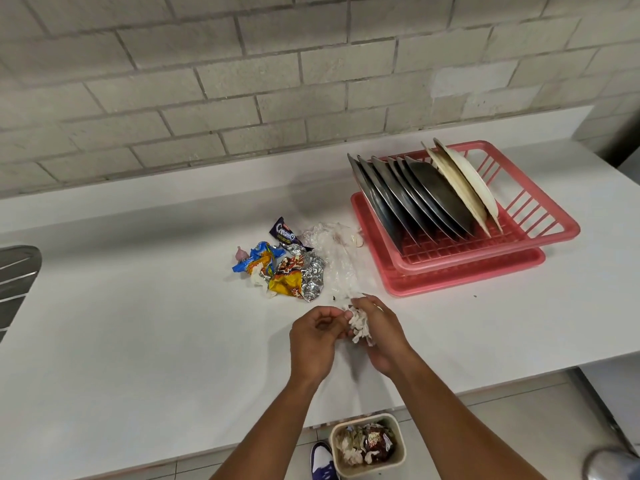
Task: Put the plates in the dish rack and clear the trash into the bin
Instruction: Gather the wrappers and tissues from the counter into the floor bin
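Observation:
Several dark metal plates (pixel 426 199) and two cream plates (pixel 467 181) stand upright in the pink dish rack (pixel 540 216) at the right of the white counter. A heap of trash lies mid-counter: snack wrappers (pixel 280 271), crumpled foil (pixel 313 277) and clear plastic film (pixel 332 251). Just in front of it my right hand (pixel 381 330) holds a wad of crumpled white tissue (pixel 360 327). My left hand (pixel 317 336) is curled beside it, fingertips at the tissue. A beige bin (pixel 394 462) with trash inside stands on the floor below the counter edge.
A grey brick wall runs behind the white counter (pixel 138 323). A metal draining surface (pixel 15 275) shows at the left edge. My shoe (pixel 323 460) is beside the bin on the tiled floor. A blurred metal object (pixel 609 462) sits at bottom right.

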`<action>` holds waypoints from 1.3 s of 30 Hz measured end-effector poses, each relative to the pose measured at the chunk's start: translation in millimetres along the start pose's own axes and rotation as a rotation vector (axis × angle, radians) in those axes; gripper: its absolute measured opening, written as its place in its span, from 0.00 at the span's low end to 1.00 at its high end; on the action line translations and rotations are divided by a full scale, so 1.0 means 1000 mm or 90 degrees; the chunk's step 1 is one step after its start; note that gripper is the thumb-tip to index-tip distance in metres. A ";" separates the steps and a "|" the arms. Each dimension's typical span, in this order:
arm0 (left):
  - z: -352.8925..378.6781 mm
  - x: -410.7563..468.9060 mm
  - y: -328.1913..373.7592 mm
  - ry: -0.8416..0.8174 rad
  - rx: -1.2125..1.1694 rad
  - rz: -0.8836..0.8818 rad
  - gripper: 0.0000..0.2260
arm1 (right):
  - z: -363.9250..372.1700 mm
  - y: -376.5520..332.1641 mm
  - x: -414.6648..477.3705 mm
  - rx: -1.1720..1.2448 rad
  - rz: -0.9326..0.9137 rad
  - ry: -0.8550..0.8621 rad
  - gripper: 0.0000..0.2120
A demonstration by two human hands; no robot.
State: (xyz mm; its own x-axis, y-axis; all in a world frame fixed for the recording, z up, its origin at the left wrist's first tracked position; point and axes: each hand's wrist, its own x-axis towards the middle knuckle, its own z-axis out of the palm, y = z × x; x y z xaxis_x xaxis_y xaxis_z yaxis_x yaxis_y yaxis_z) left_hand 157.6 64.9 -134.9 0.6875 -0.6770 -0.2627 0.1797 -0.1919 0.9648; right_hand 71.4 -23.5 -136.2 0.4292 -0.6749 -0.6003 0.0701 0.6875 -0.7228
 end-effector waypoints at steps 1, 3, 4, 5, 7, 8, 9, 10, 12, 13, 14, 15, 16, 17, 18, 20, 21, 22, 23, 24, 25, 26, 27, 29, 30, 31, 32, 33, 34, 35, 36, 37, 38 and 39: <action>0.002 -0.001 0.001 0.005 0.010 0.011 0.03 | 0.002 0.001 0.001 -0.013 -0.001 -0.005 0.03; 0.004 -0.002 0.001 0.023 0.063 0.043 0.02 | 0.007 0.001 0.000 -0.038 -0.001 -0.024 0.08; 0.004 -0.002 0.000 0.033 0.094 0.061 0.04 | 0.010 0.001 -0.001 -0.050 -0.006 -0.029 0.10; 0.004 -0.002 0.000 0.036 0.117 0.074 0.06 | 0.012 0.001 -0.002 -0.066 -0.016 -0.028 0.09; 0.004 0.000 0.003 0.018 0.161 0.089 0.09 | 0.016 0.002 -0.003 -0.079 -0.036 -0.010 0.08; 0.004 0.001 0.006 0.000 0.190 0.097 0.09 | 0.018 0.002 -0.004 -0.072 -0.042 0.004 0.08; 0.003 0.000 0.010 -0.022 0.221 0.107 0.09 | 0.018 0.002 -0.003 -0.061 -0.045 0.020 0.07; 0.002 -0.001 0.014 -0.048 0.247 0.115 0.09 | 0.018 0.002 -0.002 -0.049 -0.046 0.042 0.07; -0.003 -0.001 0.022 -0.099 0.271 0.116 0.10 | 0.016 -0.001 0.001 -0.029 -0.053 0.087 0.08; -0.006 0.000 0.024 -0.112 0.278 0.112 0.09 | 0.015 -0.002 0.002 -0.023 -0.055 0.103 0.09; -0.010 0.002 0.028 -0.110 0.284 0.113 0.08 | 0.015 -0.003 0.003 -0.021 -0.055 0.115 0.09; -0.016 0.005 0.032 -0.093 0.289 0.120 0.08 | 0.014 -0.004 0.004 -0.021 -0.054 0.122 0.08; -0.021 0.010 0.037 -0.065 0.289 0.131 0.08 | 0.014 -0.005 0.004 -0.021 -0.054 0.125 0.07; -0.028 0.017 0.043 -0.028 0.288 0.147 0.08 | 0.015 -0.006 0.005 -0.021 -0.055 0.124 0.06; -0.035 0.026 0.049 0.015 0.293 0.171 0.09 | 0.015 -0.007 0.004 -0.021 -0.057 0.113 0.05; -0.053 0.050 0.061 0.104 0.331 0.242 0.11 | 0.016 -0.009 0.004 -0.025 -0.060 0.082 0.05; -0.063 0.065 0.066 0.139 0.368 0.276 0.13 | 0.016 -0.010 0.004 -0.026 -0.063 0.072 0.05; -0.073 0.082 0.069 0.158 0.421 0.292 0.16 | 0.017 -0.011 0.004 -0.028 -0.067 0.067 0.05; -0.083 0.099 0.070 0.159 0.481 0.277 0.19 | 0.018 -0.012 0.004 -0.030 -0.070 0.062 0.05; -0.091 0.114 0.072 0.142 0.537 0.244 0.23 | 0.020 -0.013 0.004 -0.033 -0.071 0.056 0.05; -0.098 0.129 0.072 0.114 0.586 0.205 0.26 | 0.021 -0.013 0.005 -0.035 -0.070 0.052 0.05; -0.102 0.142 0.071 0.080 0.625 0.163 0.28 | 0.022 -0.014 0.005 -0.037 -0.070 0.049 0.06; -0.106 0.153 0.070 0.043 0.660 0.116 0.30 | 0.023 -0.014 0.006 -0.040 -0.071 0.047 0.06; -0.111 0.172 0.064 -0.039 0.722 0.016 0.34 | 0.026 -0.015 0.007 -0.043 -0.072 0.042 0.06; -0.112 0.177 0.063 -0.078 0.735 -0.038 0.37 | 0.028 -0.015 0.007 -0.042 -0.073 0.038 0.06; -0.113 0.182 0.060 -0.106 0.739 -0.085 0.40 | 0.028 -0.015 0.008 -0.041 -0.073 0.036 0.06; -0.114 0.184 0.058 -0.119 0.743 -0.107 0.43 | 0.029 -0.016 0.009 -0.042 -0.072 0.034 0.06; -0.115 0.187 0.056 -0.117 0.746 -0.109 0.43 | 0.030 -0.016 0.009 -0.045 -0.071 0.032 0.06; -0.115 0.189 0.055 -0.104 0.743 -0.093 0.42 | 0.031 -0.016 0.009 -0.048 -0.069 0.031 0.06; -0.117 0.190 0.052 -0.087 0.727 -0.068 0.39 | 0.032 -0.016 0.009 -0.050 -0.068 0.030 0.06; -0.118 0.190 0.050 -0.069 0.707 -0.044 0.37 | 0.032 -0.016 0.009 -0.051 -0.067 0.029 0.06; -0.119 0.188 0.049 -0.052 0.689 -0.023 0.33 | 0.033 -0.016 0.009 -0.051 -0.067 0.029 0.06; -0.120 0.187 0.047 -0.037 0.679 -0.007 0.29 | 0.034 -0.016 0.009 -0.050 -0.067 0.028 0.06; -0.122 0.187 0.045 -0.022 0.673 0.005 0.27 | 0.034 -0.016 0.009 -0.049 -0.068 0.026 0.06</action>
State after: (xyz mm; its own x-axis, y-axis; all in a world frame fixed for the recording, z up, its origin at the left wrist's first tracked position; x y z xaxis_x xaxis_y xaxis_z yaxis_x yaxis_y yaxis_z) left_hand 380.0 16.5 -139.7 0.6624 -0.6978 -0.2725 -0.5405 -0.6971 0.4711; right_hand 105.5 -31.4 -118.9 0.3857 -0.7543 -0.5314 0.0426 0.5899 -0.8064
